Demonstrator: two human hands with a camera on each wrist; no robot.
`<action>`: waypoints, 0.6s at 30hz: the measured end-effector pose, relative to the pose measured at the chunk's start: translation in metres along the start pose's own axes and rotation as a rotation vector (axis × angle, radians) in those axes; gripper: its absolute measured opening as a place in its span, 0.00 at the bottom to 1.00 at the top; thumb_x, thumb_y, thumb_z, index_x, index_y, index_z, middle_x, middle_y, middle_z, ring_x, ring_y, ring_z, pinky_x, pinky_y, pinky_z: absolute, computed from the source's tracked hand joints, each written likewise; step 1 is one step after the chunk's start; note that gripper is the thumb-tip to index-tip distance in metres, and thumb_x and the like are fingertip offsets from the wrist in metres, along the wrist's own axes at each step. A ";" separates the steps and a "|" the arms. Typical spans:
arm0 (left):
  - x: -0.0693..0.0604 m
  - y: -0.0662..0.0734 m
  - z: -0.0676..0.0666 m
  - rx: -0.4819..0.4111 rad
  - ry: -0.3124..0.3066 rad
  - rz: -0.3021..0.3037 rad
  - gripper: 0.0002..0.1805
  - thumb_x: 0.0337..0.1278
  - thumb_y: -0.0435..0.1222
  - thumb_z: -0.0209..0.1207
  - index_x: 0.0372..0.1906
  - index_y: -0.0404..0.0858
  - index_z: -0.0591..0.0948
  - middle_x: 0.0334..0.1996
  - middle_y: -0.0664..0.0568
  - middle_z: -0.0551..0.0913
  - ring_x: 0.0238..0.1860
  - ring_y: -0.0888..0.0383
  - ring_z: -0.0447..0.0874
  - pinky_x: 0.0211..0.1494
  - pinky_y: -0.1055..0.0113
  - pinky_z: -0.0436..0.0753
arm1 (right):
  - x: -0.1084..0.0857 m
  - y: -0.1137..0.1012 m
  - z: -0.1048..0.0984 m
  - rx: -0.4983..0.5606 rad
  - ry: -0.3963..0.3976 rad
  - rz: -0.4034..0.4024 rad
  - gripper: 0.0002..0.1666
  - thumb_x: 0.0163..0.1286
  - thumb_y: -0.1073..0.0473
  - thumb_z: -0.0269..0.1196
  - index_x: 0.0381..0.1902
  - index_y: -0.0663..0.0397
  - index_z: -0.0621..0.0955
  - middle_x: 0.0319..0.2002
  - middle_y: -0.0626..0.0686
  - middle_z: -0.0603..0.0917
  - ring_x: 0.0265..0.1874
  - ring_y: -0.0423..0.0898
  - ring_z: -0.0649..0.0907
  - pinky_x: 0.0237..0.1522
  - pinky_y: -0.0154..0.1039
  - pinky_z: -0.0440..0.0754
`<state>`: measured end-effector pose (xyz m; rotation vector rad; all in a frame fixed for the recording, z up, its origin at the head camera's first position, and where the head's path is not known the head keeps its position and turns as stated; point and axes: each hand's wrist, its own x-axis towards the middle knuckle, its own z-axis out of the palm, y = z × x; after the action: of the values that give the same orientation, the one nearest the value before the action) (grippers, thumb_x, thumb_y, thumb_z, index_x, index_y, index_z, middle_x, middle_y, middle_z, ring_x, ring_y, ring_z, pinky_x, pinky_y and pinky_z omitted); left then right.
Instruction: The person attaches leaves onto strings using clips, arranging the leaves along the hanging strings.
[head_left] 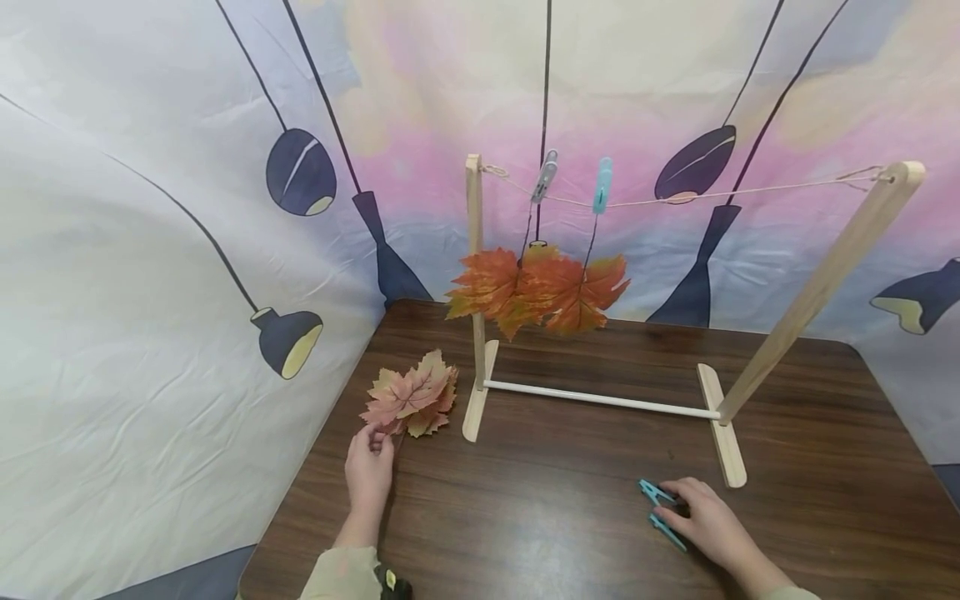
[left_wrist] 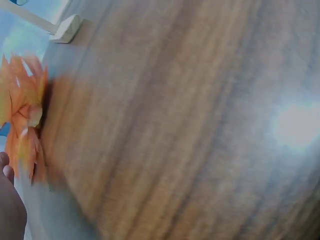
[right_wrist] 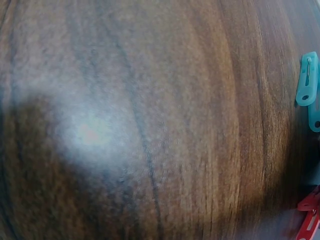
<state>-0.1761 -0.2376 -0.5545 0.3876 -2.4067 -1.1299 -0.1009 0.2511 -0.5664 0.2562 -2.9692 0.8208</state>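
– Touching the near edge of the leaf pile (head_left: 411, 392) in the head view, your left hand (head_left: 369, 471) is showing bent fingers. The leaves are lying just beyond them, beside the line stand (head_left: 603, 399).

– Is its grip pinching a leaf?

– Those fingers are hiding the contact; we cannot tell. Your right hand (head_left: 705, 517) is resting well apart, nearer you than the stand. The upper teal clothespin (head_left: 651, 490) and lower teal clothespin (head_left: 667, 532) are lying on its left, right at the thumb and fingertips.

– So your left is being nearer the leaves, your right nearer the pins. Which way is the lower one slanting?

– Its long axis is running from far left to near right. Whether your right grip is holding either, we cannot tell.

– And the left wrist view?

– Only part of your hand is showing, low at the left edge, beside the leaves.

– The right wrist view?

– Your hand isn't appearing; teal plastic is lying at the right edge, a red clothespin (right_wrist: 309, 216) below it on the worktop (right_wrist: 190, 100).
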 end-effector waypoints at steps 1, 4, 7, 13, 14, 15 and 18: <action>0.001 0.002 -0.001 -0.011 -0.004 -0.005 0.14 0.56 0.28 0.57 0.49 0.30 0.77 0.34 0.45 0.79 0.34 0.53 0.78 0.36 0.65 0.77 | 0.000 0.000 0.000 0.002 0.001 -0.002 0.22 0.55 0.47 0.70 0.42 0.54 0.82 0.37 0.44 0.79 0.36 0.42 0.76 0.35 0.38 0.77; 0.003 0.009 -0.004 -0.058 -0.012 -0.021 0.16 0.56 0.28 0.57 0.52 0.31 0.75 0.35 0.45 0.81 0.36 0.53 0.79 0.36 0.74 0.76 | 0.000 0.000 0.000 0.002 -0.001 0.007 0.22 0.55 0.47 0.70 0.43 0.54 0.82 0.37 0.44 0.79 0.37 0.41 0.76 0.35 0.38 0.77; 0.005 0.015 -0.005 -0.116 -0.007 -0.039 0.18 0.57 0.29 0.58 0.53 0.32 0.74 0.36 0.45 0.82 0.39 0.52 0.80 0.36 0.83 0.73 | 0.001 -0.001 -0.001 0.002 -0.008 0.018 0.22 0.55 0.47 0.70 0.43 0.54 0.82 0.37 0.44 0.79 0.37 0.42 0.76 0.35 0.38 0.77; 0.010 0.030 -0.005 -0.208 0.027 -0.050 0.15 0.57 0.31 0.60 0.49 0.33 0.76 0.38 0.45 0.83 0.39 0.55 0.80 0.37 0.85 0.72 | 0.001 0.000 0.000 -0.003 -0.012 0.023 0.22 0.55 0.47 0.70 0.43 0.54 0.82 0.38 0.46 0.79 0.38 0.42 0.77 0.36 0.40 0.77; 0.010 0.032 -0.005 -0.214 0.034 -0.048 0.13 0.57 0.31 0.60 0.48 0.33 0.77 0.38 0.45 0.83 0.39 0.55 0.79 0.37 0.85 0.72 | 0.001 0.000 0.000 -0.004 -0.012 0.023 0.22 0.55 0.47 0.70 0.43 0.54 0.82 0.38 0.46 0.79 0.38 0.42 0.77 0.36 0.40 0.77; 0.011 0.034 -0.005 -0.213 0.042 -0.044 0.12 0.57 0.32 0.60 0.46 0.33 0.77 0.38 0.45 0.83 0.38 0.56 0.79 0.37 0.85 0.72 | 0.001 0.000 0.000 -0.004 -0.012 0.022 0.22 0.55 0.47 0.70 0.43 0.54 0.82 0.38 0.46 0.79 0.38 0.42 0.77 0.36 0.40 0.77; 0.013 0.039 -0.005 -0.211 0.068 -0.042 0.10 0.57 0.34 0.61 0.42 0.34 0.79 0.37 0.45 0.83 0.36 0.59 0.78 0.36 0.84 0.72 | 0.001 0.000 0.001 -0.003 -0.010 0.020 0.22 0.55 0.47 0.70 0.43 0.53 0.82 0.39 0.46 0.79 0.38 0.42 0.77 0.36 0.41 0.77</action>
<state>-0.1870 -0.2220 -0.5173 0.4018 -2.2033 -1.3519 -0.1016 0.2507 -0.5675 0.2322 -2.9866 0.8203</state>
